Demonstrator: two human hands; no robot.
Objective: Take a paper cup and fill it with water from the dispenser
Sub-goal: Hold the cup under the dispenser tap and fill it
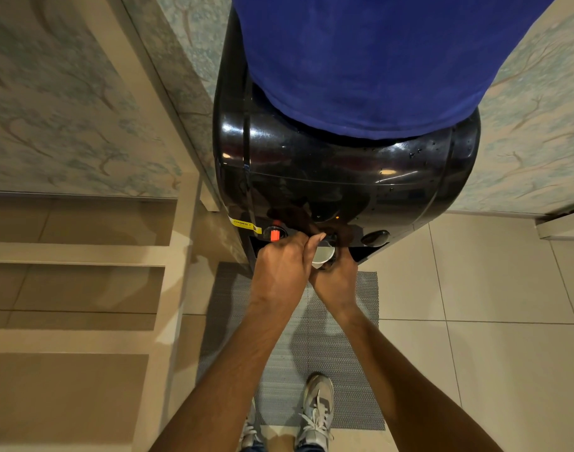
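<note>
A glossy black water dispenser (344, 171) stands in front of me with a blue-covered bottle (370, 60) on top. My right hand (336, 280) is wrapped around a white paper cup (322, 256) and holds it under the middle tap (330, 237). My left hand (279, 272) is closed, with its thumb pressed on that middle tap just above the cup's rim. A red tap (275, 234) sits to the left of my hands and a dark tap (375, 238) to the right. The cup's lower part is hidden by my fingers.
A grey woven mat (344, 370) lies on the tiled floor below the dispenser, with my sneakers (315, 409) on it. Beige shelves (77, 288) stand to the left. Patterned wallpaper (540, 125) covers the wall behind.
</note>
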